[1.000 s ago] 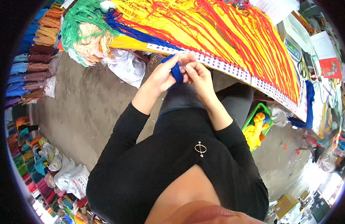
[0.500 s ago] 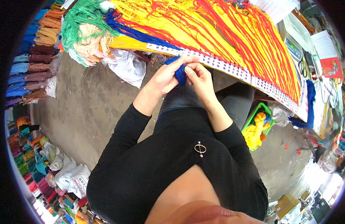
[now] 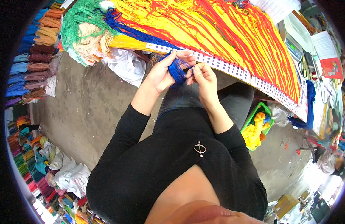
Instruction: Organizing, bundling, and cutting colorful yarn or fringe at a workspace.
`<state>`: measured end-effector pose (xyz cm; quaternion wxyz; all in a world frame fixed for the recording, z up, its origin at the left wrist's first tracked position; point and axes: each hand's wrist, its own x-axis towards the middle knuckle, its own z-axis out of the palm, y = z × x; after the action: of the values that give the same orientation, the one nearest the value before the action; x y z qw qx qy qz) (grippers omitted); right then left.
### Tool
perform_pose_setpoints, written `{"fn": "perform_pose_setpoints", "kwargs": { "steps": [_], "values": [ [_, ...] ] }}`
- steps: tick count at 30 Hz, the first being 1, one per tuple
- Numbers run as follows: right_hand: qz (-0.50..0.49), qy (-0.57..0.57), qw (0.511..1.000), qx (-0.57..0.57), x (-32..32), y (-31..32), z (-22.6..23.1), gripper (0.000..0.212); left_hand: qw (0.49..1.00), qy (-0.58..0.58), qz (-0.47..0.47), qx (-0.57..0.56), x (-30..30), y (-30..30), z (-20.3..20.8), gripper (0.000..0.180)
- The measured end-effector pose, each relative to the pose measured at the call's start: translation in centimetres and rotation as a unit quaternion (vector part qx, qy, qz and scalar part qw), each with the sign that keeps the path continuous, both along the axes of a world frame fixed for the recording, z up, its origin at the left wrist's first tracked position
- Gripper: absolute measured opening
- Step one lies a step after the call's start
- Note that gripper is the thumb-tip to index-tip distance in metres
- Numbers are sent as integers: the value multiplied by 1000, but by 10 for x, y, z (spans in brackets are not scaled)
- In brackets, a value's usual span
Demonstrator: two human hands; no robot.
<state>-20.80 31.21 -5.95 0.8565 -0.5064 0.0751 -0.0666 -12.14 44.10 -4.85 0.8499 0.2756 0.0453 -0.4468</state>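
The blue yarn (image 3: 176, 72) is hanging in loose loops around the left hand (image 3: 161, 75), in front of the lap and just short of the table's near edge. Its long axis is slanting from upper left to lower right, the upper end pointing toward the table and the lower end toward the lap. The left hand's fingers are reaching out to the right, slightly spread, with the thumb standing apart above the loops. The right hand (image 3: 205, 80) is pressing thumb and forefinger together, seemingly pinching a thin blue strand, though the fingertips are too small to be sure.

A white strip with dark holes (image 3: 226, 67) is running along the near edge, sloping down to the right, and red and yellow yarn (image 3: 221, 31) is covering the tabletop beyond it. Bare floor (image 3: 83, 108) is opening wide on the left of the body. On the right, below the table edge, a green basket (image 3: 250, 118) is holding yellow yarn (image 3: 252, 136) with some blue and orange.
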Motion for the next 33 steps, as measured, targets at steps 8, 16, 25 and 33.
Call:
{"fn": "perform_pose_setpoints", "kwargs": {
  "steps": [8,16,25,33],
  "values": [
    [-8,22,1000,-2,0,-2,2,18,997,-76,-8,24,2,11,3,43],
    [-10,23,1000,-2,0,-2,2,18,993,-95,6,70,1,8,7,42],
    [-18,31,999,21,0,1,4,19,999,-42,6,23,3,11,10,42],
    [92,113,983,-111,-10,-2,11,20,985,-136,22,101,3,11,17,46]
  ]
}}
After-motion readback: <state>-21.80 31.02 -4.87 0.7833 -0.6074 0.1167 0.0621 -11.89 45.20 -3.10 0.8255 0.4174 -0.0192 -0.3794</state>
